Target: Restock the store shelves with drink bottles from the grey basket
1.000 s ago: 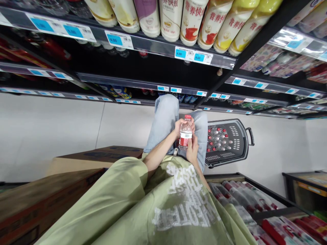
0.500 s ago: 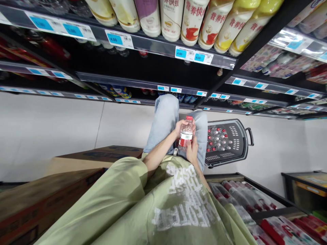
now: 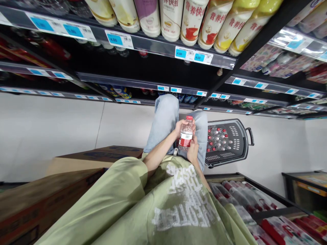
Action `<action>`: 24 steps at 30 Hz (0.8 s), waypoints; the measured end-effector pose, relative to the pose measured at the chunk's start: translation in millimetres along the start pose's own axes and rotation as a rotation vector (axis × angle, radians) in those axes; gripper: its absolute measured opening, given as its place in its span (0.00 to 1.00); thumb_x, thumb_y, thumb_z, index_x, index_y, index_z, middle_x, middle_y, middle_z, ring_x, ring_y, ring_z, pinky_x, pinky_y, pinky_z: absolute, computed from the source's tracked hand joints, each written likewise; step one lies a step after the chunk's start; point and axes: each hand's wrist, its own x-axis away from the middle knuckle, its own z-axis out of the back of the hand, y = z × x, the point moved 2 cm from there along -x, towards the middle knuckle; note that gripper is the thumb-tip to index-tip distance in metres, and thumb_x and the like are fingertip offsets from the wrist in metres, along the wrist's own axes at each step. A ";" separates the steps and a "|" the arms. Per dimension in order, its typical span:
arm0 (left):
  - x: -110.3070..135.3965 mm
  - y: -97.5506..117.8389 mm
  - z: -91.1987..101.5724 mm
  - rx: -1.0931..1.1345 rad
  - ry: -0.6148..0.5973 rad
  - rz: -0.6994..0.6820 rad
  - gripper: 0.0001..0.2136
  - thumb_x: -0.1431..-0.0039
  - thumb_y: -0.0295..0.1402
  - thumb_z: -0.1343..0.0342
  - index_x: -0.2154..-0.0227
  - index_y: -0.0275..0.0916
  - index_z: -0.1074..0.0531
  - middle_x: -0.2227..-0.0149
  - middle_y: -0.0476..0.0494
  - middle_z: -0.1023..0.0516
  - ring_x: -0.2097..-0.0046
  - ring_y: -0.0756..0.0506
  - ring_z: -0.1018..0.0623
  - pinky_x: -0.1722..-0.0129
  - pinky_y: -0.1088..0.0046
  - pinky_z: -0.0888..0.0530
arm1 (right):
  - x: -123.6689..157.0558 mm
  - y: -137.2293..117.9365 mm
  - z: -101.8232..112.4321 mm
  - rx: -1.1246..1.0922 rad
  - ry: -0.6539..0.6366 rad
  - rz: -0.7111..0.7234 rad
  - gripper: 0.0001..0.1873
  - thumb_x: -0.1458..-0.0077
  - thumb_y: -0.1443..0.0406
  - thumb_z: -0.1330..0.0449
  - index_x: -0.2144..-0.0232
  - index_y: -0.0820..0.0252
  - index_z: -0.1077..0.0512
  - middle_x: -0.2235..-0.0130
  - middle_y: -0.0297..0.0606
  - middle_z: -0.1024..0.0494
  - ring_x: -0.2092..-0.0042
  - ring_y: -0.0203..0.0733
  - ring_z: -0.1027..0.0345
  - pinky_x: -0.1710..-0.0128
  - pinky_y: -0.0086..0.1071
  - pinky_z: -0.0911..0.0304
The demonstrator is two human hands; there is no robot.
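Note:
A small clear plastic bottle [image 3: 186,136] with a red cap and a red-and-white label is upright above my lap. My left hand [image 3: 180,127] wraps round its upper part from the left, with fingertips showing on the far right side. Low on the bottle's right side, my right hand [image 3: 193,150] grips near the label's edge, its thumb up along the side. Some of the right fingers are hidden behind the bottle and the hand itself. The label's barcode faces me.
To the right on the floor stands a black shopping basket [image 3: 240,141] holding several red-capped bottles. Drink shelves [image 3: 153,46] run across the front. Cardboard boxes [image 3: 84,158] stand at my left, and a bin of packed bottles [image 3: 237,195] is at lower right.
My right thumb has shifted from across the label's front to the bottle's right edge, so more of the label shows. The left hand and bottle stay in place.

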 end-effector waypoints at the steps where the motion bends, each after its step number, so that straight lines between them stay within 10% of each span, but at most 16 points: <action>1: -0.3 -0.1 0.0 -0.003 -0.013 -0.007 0.16 0.58 0.35 0.43 0.63 0.40 0.28 0.77 0.45 0.26 0.73 0.38 0.21 0.70 0.64 0.26 | -0.2 -0.5 -0.1 0.003 0.001 -0.011 0.26 0.30 0.53 0.54 0.44 0.63 0.28 0.52 0.48 0.14 0.58 0.48 0.25 0.56 0.36 0.34; 24: 2.5 -2.0 -23.0 0.125 0.071 -0.012 0.13 0.47 0.38 0.41 0.60 0.36 0.25 0.71 0.42 0.21 0.69 0.37 0.17 0.66 0.64 0.22 | -1.0 -4.3 3.3 -0.049 0.040 -0.044 0.29 0.29 0.49 0.53 0.44 0.65 0.27 0.61 0.40 0.18 0.63 0.44 0.34 0.61 0.35 0.37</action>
